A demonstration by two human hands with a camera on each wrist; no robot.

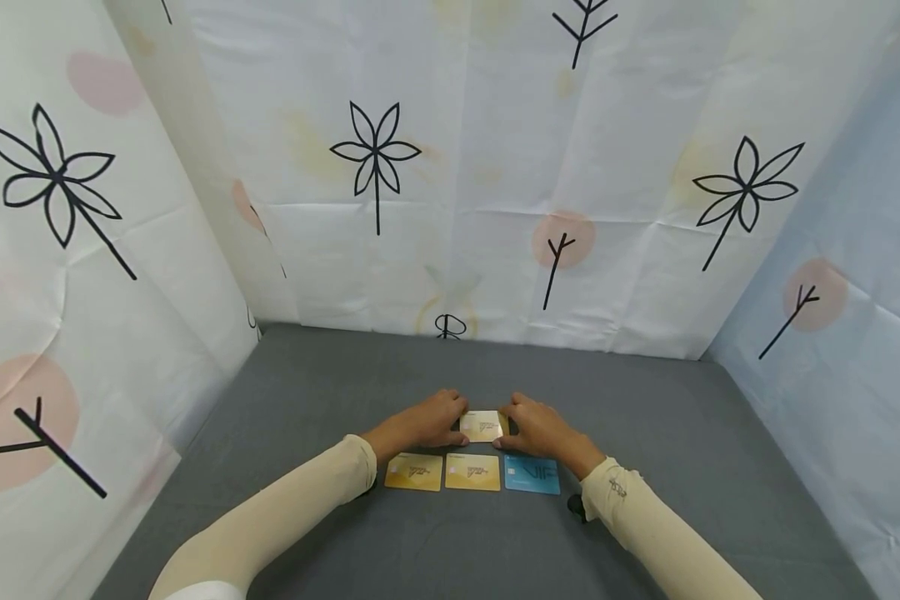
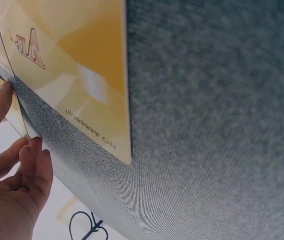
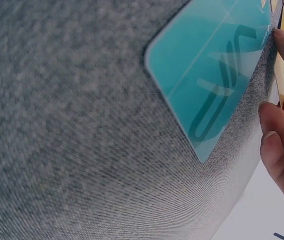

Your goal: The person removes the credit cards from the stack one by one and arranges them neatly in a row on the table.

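Observation:
Both hands hold a pale gold card (image 1: 480,426) between them over the grey surface. My left hand (image 1: 426,419) grips its left end, with the thumb at the near edge and the fingers at the far edge. My right hand (image 1: 543,427) grips the right end in the same way, where a darker gold strip shows. Nearer to me lie a gold card (image 1: 413,472), a lighter gold card (image 1: 473,472) and a blue card (image 1: 532,474) in a row. The left wrist view shows a gold VIP card (image 2: 82,55) flat beside the left hand (image 2: 19,185).
The grey cloth-covered table (image 1: 450,533) carries the cards. White fabric walls (image 1: 457,167) printed with leaves and pink circles stand behind it and on both sides. Dark round pieces (image 1: 576,507) sit under the wrists.

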